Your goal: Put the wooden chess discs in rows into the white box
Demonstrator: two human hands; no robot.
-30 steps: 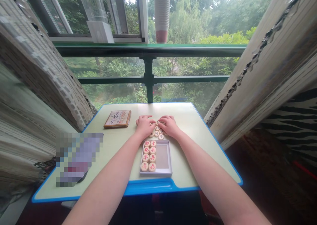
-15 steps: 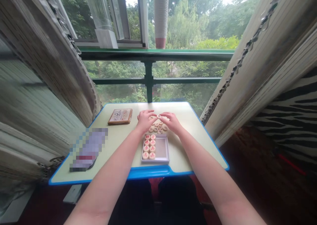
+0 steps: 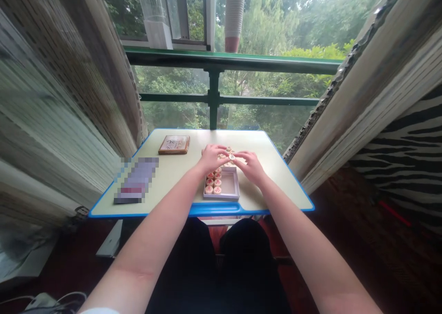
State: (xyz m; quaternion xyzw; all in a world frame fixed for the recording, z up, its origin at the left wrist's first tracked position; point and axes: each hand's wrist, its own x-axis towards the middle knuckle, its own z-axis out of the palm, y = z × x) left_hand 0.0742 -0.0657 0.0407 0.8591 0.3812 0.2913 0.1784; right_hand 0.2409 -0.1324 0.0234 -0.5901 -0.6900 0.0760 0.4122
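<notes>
A round Chinese chess piece (image 3: 232,157) with a dark character is held up between the fingertips of my two hands. My left hand (image 3: 211,159) pinches it from the left, thumb beneath. From the right, the fingers and thumb of my right hand (image 3: 251,167) close on it. Behind and below it lie loose pieces (image 3: 229,149) on the table, partly hidden by my hands. Nearer to me is a shallow white box tray (image 3: 229,186). Pieces with red characters (image 3: 217,183) stand in two columns along its left side; its right side is bare.
The pale tabletop (image 3: 183,180) has a blue edge. A flat decorated box (image 3: 174,144) lies at the back left, and a blurred-out flat object (image 3: 138,180) is at the left. Curtains (image 3: 113,74) hang at both sides, with a green railing (image 3: 235,61) beyond the table.
The view has tilted down and shifted. My hands with the piece have come nearer to the tray, now overlapping its far edge.
</notes>
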